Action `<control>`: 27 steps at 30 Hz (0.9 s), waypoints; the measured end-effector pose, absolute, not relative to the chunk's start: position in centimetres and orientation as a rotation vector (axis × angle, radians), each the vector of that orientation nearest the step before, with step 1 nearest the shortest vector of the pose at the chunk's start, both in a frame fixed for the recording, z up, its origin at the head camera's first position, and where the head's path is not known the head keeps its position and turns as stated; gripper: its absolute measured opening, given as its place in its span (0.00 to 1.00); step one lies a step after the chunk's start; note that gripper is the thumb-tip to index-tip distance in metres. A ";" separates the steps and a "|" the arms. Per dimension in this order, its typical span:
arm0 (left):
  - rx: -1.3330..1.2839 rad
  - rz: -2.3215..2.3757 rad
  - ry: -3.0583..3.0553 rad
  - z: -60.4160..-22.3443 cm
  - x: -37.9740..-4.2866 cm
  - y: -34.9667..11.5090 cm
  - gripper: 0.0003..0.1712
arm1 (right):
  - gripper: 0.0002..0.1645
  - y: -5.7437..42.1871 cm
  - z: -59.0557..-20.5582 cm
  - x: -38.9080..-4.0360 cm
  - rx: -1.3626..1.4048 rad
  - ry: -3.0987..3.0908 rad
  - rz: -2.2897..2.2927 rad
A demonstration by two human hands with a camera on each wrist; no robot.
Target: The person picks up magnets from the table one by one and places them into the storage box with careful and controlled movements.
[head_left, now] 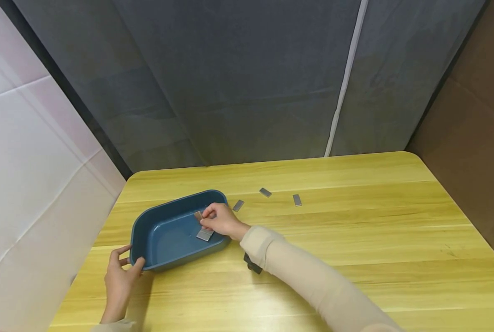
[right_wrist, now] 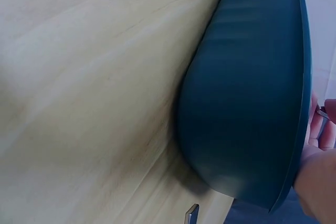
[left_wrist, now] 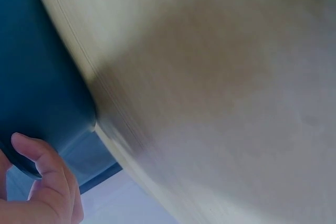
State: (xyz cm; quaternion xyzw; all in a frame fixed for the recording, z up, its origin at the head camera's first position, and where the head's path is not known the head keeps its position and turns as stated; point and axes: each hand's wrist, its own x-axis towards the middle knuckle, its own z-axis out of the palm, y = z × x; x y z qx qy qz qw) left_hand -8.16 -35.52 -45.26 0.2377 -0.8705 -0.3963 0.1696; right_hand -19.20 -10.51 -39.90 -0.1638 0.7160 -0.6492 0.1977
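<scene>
A blue plastic basin (head_left: 172, 235) stands on the left part of the wooden table. My left hand (head_left: 121, 276) grips its near left corner, thumb and fingers on either side of the rim; the left wrist view shows the thumb (left_wrist: 39, 153) against the wall. Over the basin's right end, my right hand (head_left: 222, 220) pinches a small flat grey rectangular plate (head_left: 198, 216). Beneath that hand, several similar plates (head_left: 205, 234) lie on the basin floor, partly covered by the fingers. In the right wrist view the basin wall (right_wrist: 241, 93) hides part of the hand.
Three more small grey plates lie on the table (head_left: 354, 221) right of the basin: a near one (head_left: 238, 205), a middle one (head_left: 265, 192) and a far-right one (head_left: 297, 199). A dark curtain (head_left: 247, 83) hangs behind, with a white panel (head_left: 35, 175) to the left and a brown one (head_left: 475, 124) to the right.
</scene>
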 end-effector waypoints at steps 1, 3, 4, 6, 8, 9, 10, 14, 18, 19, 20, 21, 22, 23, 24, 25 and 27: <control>0.673 -1.138 -2.474 -44.5 -7.9 -35.0 0.27 | 0.07 -10.6 -39.9 -19.2 -0.454 2.010 -1.810; 0.668 -1.164 -2.473 -43.0 -7.4 -34.0 0.27 | 0.07 -10.8 -39.9 -19.3 -0.449 2.021 -1.799; 0.663 -1.175 -2.472 -42.4 -7.2 -33.6 0.27 | 0.07 -10.9 -39.9 -19.3 -0.446 2.028 -1.793; 0.659 -1.184 -2.481 -41.6 -7.0 -33.0 0.27 | 0.07 -11.0 -40.0 -19.4 -0.424 2.025 -1.797; 0.670 -1.188 -2.487 -41.2 -6.8 -32.8 0.27 | 0.07 -11.2 -40.1 -19.5 -0.399 2.025 -1.808; 0.670 -1.187 -2.489 -41.3 -6.8 -32.8 0.27 | 0.07 -11.3 -40.1 -19.6 -0.387 2.024 -1.814; 0.673 -1.179 -2.489 -41.3 -6.8 -32.8 0.27 | 0.06 -11.4 -40.1 -19.6 -0.373 2.020 -1.821; 0.682 -1.170 -2.487 -41.4 -6.8 -32.8 0.26 | 0.07 -11.8 -40.0 -19.6 -0.346 2.026 -1.822; 0.678 -1.182 -2.489 -41.3 -6.8 -32.8 0.27 | 0.07 -12.1 -39.7 -19.4 -0.335 2.034 -1.806; 0.673 -1.185 -2.489 -41.3 -6.8 -32.8 0.26 | 0.06 -12.2 -39.8 -19.4 -0.331 2.035 -1.805; 0.674 -1.191 -2.477 -41.4 -6.8 -32.8 0.26 | 0.06 -12.3 -39.8 -19.4 -0.325 2.033 -1.806; 0.670 -1.189 -2.475 -41.4 -6.8 -32.9 0.26 | 0.06 -12.4 -39.8 -19.4 -0.319 2.029 -1.808; 0.667 -1.189 -2.474 -41.4 -6.8 -32.8 0.26 | 0.05 -12.5 -39.9 -19.4 -0.313 2.027 -1.809; 0.660 -1.191 -2.472 -41.3 -6.7 -32.8 0.26 | 0.05 -12.5 -40.0 -19.4 -0.308 2.023 -1.812; 0.666 -1.194 -2.471 -41.3 -6.7 -32.8 0.26 | 0.05 -12.6 -40.1 -19.5 -0.303 2.022 -1.812; 0.676 -1.193 -2.465 -41.3 -6.7 -32.8 0.26 | 0.04 -12.7 -40.2 -19.5 -0.294 2.021 -1.812; 0.675 -1.189 -2.480 -41.2 -6.7 -32.7 0.26 | 0.04 -12.8 -40.2 -19.6 -0.282 2.027 -1.808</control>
